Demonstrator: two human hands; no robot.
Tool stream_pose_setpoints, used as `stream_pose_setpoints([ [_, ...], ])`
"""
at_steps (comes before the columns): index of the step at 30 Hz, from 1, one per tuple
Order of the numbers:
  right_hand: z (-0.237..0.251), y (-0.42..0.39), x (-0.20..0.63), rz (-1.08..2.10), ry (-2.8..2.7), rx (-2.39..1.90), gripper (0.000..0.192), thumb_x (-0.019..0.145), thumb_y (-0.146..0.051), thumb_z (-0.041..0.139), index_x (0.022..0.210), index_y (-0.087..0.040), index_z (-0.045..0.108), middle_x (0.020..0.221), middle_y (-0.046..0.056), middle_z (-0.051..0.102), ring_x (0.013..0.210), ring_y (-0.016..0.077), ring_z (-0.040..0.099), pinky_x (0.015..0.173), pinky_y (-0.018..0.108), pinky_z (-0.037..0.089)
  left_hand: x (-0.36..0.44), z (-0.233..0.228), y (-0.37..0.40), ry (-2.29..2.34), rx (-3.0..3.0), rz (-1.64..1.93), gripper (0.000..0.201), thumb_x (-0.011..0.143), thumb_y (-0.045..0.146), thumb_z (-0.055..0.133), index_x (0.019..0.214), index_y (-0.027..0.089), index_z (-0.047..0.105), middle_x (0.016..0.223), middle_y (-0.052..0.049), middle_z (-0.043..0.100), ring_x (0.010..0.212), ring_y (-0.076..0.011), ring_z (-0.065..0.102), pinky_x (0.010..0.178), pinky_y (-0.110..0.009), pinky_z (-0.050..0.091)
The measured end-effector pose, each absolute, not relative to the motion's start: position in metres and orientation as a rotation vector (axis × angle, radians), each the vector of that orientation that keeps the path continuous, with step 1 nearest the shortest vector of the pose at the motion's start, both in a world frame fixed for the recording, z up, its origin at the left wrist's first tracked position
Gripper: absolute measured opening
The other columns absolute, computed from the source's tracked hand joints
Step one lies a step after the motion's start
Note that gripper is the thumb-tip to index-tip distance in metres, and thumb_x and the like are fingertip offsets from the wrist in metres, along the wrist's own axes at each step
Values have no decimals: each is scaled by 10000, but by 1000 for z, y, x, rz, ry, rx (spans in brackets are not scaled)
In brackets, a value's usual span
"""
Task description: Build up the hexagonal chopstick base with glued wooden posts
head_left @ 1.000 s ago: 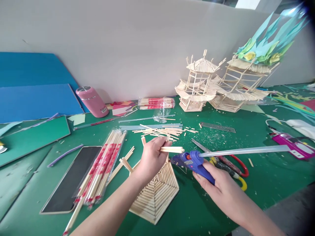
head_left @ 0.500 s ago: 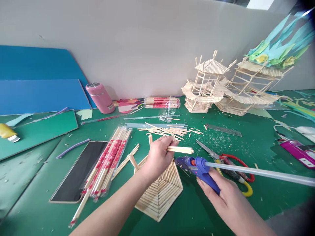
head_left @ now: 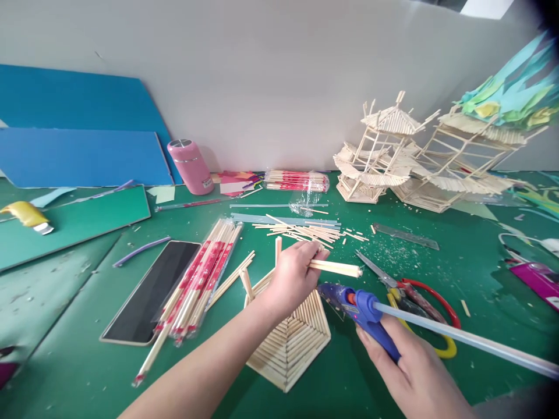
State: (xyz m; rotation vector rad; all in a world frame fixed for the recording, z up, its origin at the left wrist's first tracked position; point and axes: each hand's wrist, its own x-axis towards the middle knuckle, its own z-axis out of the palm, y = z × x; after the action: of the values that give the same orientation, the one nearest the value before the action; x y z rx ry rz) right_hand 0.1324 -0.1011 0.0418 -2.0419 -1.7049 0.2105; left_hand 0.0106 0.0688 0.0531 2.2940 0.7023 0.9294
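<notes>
- Left hand point(head_left: 293, 278) closed on a bundle of short wooden sticks point(head_left: 338, 268), tips pointing to 3 o'clock, above the stick panel point(head_left: 290, 343); likely light, stiff, brittle; best pinched mid-length
- Right hand point(head_left: 410, 372) wrapped around the blue glue gun point(head_left: 362, 308), at 5 o'clock from the sticks, over the green bench point(head_left: 78, 361)

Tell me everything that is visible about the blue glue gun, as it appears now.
The blue glue gun looks like plastic, with an orange spot near its dark nozzle, which points left toward the flat panel of wooden sticks. A long translucent glue stick projects from its back toward the right. The right hand grips its handle, above the green table, just below the short sticks in the left hand.
</notes>
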Motion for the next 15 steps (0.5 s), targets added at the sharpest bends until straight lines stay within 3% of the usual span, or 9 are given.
stream_pose_setpoints([
  [7, 41, -104, 130, 185, -1724, -2036, 237, 851, -334, 390, 993, -198, 520, 863, 75, 688, 726, 181, 663, 577, 225, 545, 12, 53, 69, 692, 2296, 935, 274, 822, 141, 402, 551, 179, 410, 518, 31, 409, 498, -101, 388, 480, -216, 308],
  [15, 27, -114, 133, 229, -1659, -2053, 301, 842, -334, 427, 1080, -173, 518, 964, 82, 674, 857, 196, 645, 661, 221, 544, 12, 52, 67, 696, 2279, 956, 258, 822, 164, 411, 565, 180, 421, 524, 29, 416, 491, -101, 392, 471, -212, 307],
])
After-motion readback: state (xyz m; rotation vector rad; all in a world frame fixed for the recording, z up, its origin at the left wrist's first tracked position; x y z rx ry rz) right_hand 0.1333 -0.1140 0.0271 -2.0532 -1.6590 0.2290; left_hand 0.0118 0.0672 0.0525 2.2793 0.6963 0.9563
